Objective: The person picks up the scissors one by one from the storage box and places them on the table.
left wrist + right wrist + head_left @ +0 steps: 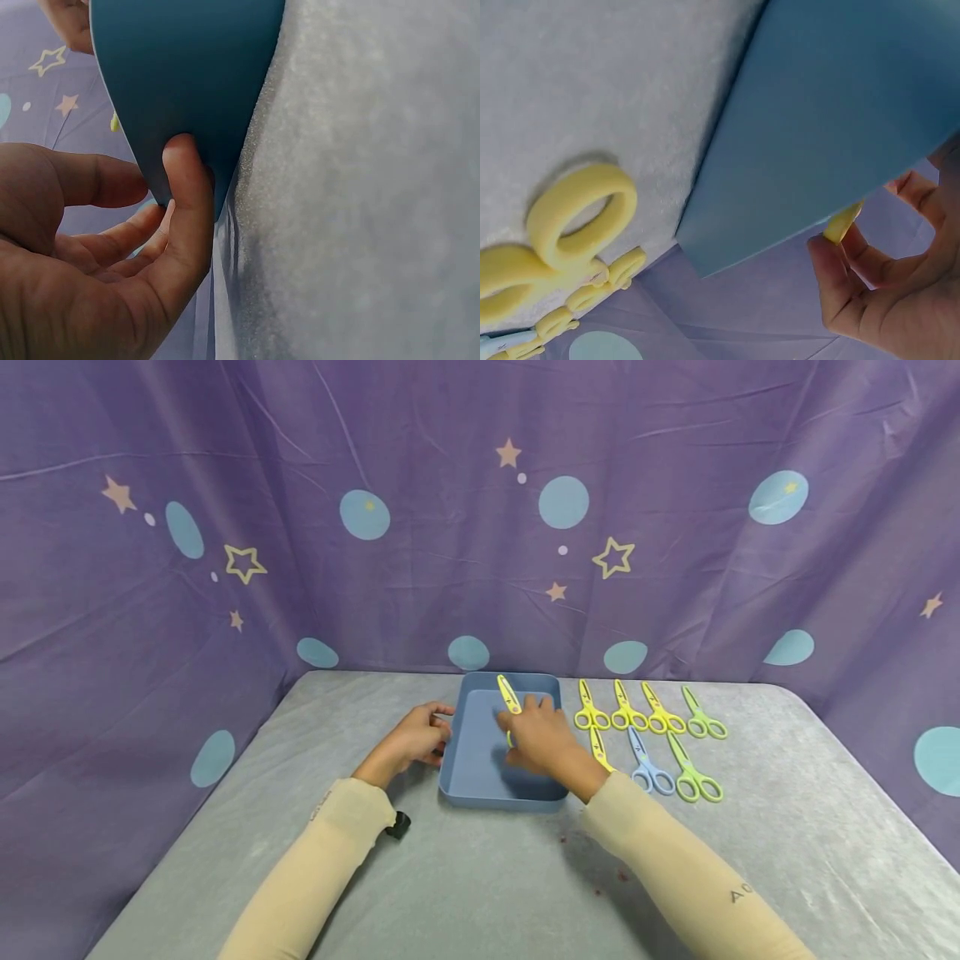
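Observation:
Over the tray, my right hand (542, 737) pinches a pair of yellow scissors (508, 693), blades pointing away from me. In the right wrist view only a bit of yellow handle (843, 223) shows between thumb and fingers, above the rim; the tray wall hides the rest. The blue-grey rectangular tray (501, 804) lies flat on the table. At its left side, my left hand (422, 735) touches the wall from outside with relaxed fingers. One fingertip (180, 154) rests against the tray's outer wall in the left wrist view.
Right of the tray lie several scissors in two rows: yellow scissors (628, 718), blue scissors (651, 772) and green scissors (697, 783). My right forearm partly covers one yellow pair (598, 750). A grey cloth covers the table (480, 877); a purple patterned curtain (450, 585) hangs behind it.

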Available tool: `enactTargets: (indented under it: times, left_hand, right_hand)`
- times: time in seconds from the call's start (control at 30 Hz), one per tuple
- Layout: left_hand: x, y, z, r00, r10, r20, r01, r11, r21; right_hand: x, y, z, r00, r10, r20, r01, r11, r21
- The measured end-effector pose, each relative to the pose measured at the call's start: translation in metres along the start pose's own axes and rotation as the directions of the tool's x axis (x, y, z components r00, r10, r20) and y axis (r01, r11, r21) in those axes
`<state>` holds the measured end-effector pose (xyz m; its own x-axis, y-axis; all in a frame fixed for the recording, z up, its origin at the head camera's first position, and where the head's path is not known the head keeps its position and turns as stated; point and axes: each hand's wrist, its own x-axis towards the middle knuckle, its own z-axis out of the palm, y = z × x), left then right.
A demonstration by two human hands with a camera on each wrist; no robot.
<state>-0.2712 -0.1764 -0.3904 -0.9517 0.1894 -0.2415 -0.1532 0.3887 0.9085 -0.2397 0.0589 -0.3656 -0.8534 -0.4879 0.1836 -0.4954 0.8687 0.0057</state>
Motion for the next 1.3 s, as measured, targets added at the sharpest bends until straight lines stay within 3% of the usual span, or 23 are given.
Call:
enactTargets:
  times: [0.3,0.57,0.8,1.07,1.3]
  left_hand:
    - [0.000,0.001,-0.001,1.000,-0.006,0.000,0.006,1.000,0.012]
    - [-0.001,0.002,0.000,1.000,0.002,-0.003,-0.002,1.000,0.011]
    - [0.000,0.001,0.001,1.000,-0.003,-0.004,0.003,1.000,0.010]
    - [0.000,-0.001,0.002,1.000,-0.002,0.001,0.002,1.000,0.005]
    - [0.000,-0.001,0.000,1.000,0.004,-0.014,-0.004,1.000,0.006]
  right_hand:
    - [-0.013,0.010,-0.010,1.000,0.015,-0.025,-0.014,0.999,0.039]
    - [-0.027,0.029,-0.012,0.993,0.011,-0.115,-0.007,0.999,0.035]
    - [-0.040,0.042,-0.018,0.992,0.055,-0.114,-0.050,0.998,0.049]
    - [-0.063,0.063,-0.017,0.986,0.053,-0.160,-0.049,0.998,0.028]
    - [-0.080,0.087,-0.017,0.983,0.113,-0.145,-0.108,0.993,0.040]
